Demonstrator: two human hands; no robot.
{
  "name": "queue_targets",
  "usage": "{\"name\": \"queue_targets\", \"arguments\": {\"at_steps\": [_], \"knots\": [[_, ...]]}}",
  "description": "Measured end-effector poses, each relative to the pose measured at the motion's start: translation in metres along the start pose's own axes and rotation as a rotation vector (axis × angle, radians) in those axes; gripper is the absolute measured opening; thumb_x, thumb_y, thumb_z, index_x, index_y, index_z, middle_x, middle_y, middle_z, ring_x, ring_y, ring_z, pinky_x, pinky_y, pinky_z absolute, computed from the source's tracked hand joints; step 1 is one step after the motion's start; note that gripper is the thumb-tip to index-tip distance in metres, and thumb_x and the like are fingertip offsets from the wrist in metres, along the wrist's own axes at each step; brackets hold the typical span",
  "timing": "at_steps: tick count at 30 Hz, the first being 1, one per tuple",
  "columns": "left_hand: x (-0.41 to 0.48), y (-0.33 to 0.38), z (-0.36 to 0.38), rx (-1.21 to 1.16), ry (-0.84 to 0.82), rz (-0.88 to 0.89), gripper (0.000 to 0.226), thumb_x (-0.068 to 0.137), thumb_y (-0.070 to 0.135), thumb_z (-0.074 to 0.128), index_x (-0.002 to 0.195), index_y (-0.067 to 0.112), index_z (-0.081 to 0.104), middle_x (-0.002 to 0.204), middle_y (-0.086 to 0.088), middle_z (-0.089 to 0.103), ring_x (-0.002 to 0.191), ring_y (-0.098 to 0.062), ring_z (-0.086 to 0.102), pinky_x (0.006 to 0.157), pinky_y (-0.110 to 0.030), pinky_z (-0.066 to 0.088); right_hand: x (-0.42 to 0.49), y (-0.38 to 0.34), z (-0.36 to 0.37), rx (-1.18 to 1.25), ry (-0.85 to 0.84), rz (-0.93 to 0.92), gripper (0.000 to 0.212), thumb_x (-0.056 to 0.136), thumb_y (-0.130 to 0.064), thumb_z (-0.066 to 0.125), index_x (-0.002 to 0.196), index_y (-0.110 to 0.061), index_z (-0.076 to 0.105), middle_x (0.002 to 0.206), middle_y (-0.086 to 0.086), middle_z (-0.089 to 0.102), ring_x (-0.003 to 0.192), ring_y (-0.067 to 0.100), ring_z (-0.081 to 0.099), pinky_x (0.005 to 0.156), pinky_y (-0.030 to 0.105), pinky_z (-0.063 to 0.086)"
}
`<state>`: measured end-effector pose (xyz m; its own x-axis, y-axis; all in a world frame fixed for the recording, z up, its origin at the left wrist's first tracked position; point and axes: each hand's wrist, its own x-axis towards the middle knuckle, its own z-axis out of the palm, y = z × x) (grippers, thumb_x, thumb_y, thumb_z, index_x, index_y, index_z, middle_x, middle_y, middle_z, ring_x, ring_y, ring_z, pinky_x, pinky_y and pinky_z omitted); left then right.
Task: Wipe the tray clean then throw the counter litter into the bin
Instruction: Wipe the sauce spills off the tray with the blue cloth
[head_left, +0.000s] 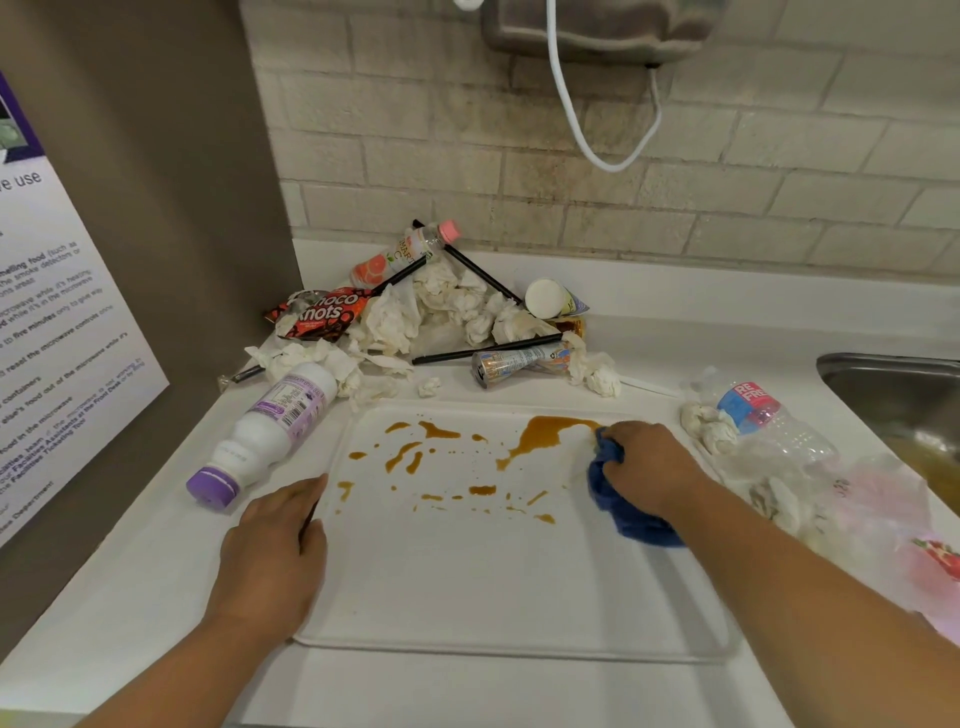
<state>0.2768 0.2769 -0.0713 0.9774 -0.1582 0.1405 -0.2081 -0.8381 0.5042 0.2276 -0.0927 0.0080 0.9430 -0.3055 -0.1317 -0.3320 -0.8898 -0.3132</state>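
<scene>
L hand (270, 551) flat, pins tray (493, 597) at 9; R hand (649, 467) grips cloth (631, 519) at 3. Sweep firmly thru stains (540, 439) toward 9.

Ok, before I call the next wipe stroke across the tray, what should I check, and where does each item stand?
1. Cloth in hand: the right hand grips the blue cloth on the tray's right side. Ok.
2. Tray steadied: the left hand rests on the left rim of the tray. Ok.
3. Tray clean: brown stains spread over the far half. Not ok.
4. Wipe path: only stains lie on the tray ahead of the cloth. Ok.
5. Counter litter gone: crumpled tissues and a white bottle lie around the tray. Not ok.
6. Bin ready: none in view. Cannot tell.
</scene>
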Motion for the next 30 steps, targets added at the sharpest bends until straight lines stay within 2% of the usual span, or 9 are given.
{"name": "queue_targets", "arguments": {"at_steps": [2,4,7,9,12,18,22,27,30], "knots": [[0.0,0.0,0.0,-0.003,0.002,-0.001,0.048,0.09,0.015,0.046,0.136,0.03,0.048,0.137,0.009,0.051,0.124,-0.018,0.043,0.105,-0.04,0.038,-0.005,-0.004,0.005,0.046,-0.062,-0.045,0.02,0.086,-0.01,0.048,0.089,-0.025,0.06,0.094,-0.005,0.062,0.091,0.019,0.057,0.068,0.017,0.042],[0.0,0.0,0.0,-0.006,0.003,-0.012,0.047,0.091,0.015,0.046,0.136,0.028,0.048,0.137,0.008,0.051,0.125,-0.018,0.043,0.105,-0.039,0.038,-0.012,-0.006,-0.001,0.187,-0.172,-0.071,0.031,0.083,-0.006,0.053,0.098,-0.03,0.064,0.097,-0.011,0.06,0.093,0.013,0.055,0.067,0.01,0.038],[0.0,0.001,-0.001,-0.011,0.008,-0.013,0.047,0.091,0.015,0.047,0.136,0.028,0.049,0.136,0.007,0.052,0.124,-0.019,0.044,0.104,-0.038,0.038,-0.019,-0.004,-0.023,0.216,-0.149,-0.061,0.038,0.077,-0.005,0.06,0.108,-0.028,0.061,0.108,-0.003,0.059,0.094,0.014,0.055,0.069,0.014,0.045],[0.0,0.002,-0.001,-0.004,0.005,-0.007,0.047,0.091,0.015,0.047,0.136,0.028,0.049,0.136,0.008,0.052,0.123,-0.019,0.044,0.103,-0.038,0.039,-0.021,-0.006,-0.038,0.016,-0.04,-0.031,0.034,0.076,-0.009,0.062,0.104,-0.027,0.055,0.112,0.001,0.056,0.097,0.019,0.053,0.078,0.027,0.049],[0.0,0.002,-0.001,0.006,0.001,-0.013,0.047,0.091,0.015,0.047,0.136,0.028,0.049,0.137,0.007,0.052,0.123,-0.021,0.045,0.102,-0.04,0.04,-0.02,-0.016,-0.044,-0.4,0.017,-0.068,0.038,0.083,-0.022,0.062,0.12,-0.02,0.054,0.127,0.003,0.045,0.114,0.025,0.041,0.092,0.035,0.046],[0.001,-0.001,-0.001,0.018,-0.008,0.002,0.048,0.09,0.016,0.046,0.135,0.031,0.049,0.136,0.009,0.052,0.123,-0.02,0.046,0.099,-0.041,0.042,-0.018,-0.006,-0.022,-0.044,0.193,-0.129,0.036,0.09,-0.036,0.058,0.124,-0.024,0.058,0.136,-0.002,0.047,0.127,0.023,0.039,0.106,0.029,0.03],[0.002,-0.002,-0.001,0.01,-0.009,0.009,0.048,0.089,0.016,0.045,0.134,0.033,0.049,0.134,0.011,0.053,0.121,-0.018,0.047,0.099,-0.039,0.043,-0.038,0.001,0.015,-0.131,-0.021,-0.157,0.056,0.088,-0.059,0.046,0.135,-0.028,0.047,0.141,-0.006,0.042,0.123,0.02,0.042,0.103,0.035,0.037],[0.001,-0.001,-0.001,0.002,-0.009,0.024,0.049,0.088,0.015,0.045,0.133,0.034,0.049,0.132,0.012,0.054,0.118,-0.017,0.048,0.097,-0.04,0.044,-0.031,0.007,0.037,-0.221,0.128,-0.161,0.044,0.096,-0.032,0.043,0.14,-0.029,0.041,0.144,-0.005,0.038,0.115,0.024,0.043,0.098,0.033,0.038],[0.0,0.0,-0.002,-0.002,-0.001,0.028,0.05,0.088,0.014,0.046,0.134,0.032,0.05,0.132,0.011,0.055,0.118,-0.018,0.048,0.098,-0.04,0.043,-0.011,0.007,0.026,-0.301,0.083,0.047,0.05,0.09,-0.027,0.053,0.139,-0.023,0.041,0.138,0.001,0.039,0.116,0.029,0.042,0.098,0.036,0.041]]}}
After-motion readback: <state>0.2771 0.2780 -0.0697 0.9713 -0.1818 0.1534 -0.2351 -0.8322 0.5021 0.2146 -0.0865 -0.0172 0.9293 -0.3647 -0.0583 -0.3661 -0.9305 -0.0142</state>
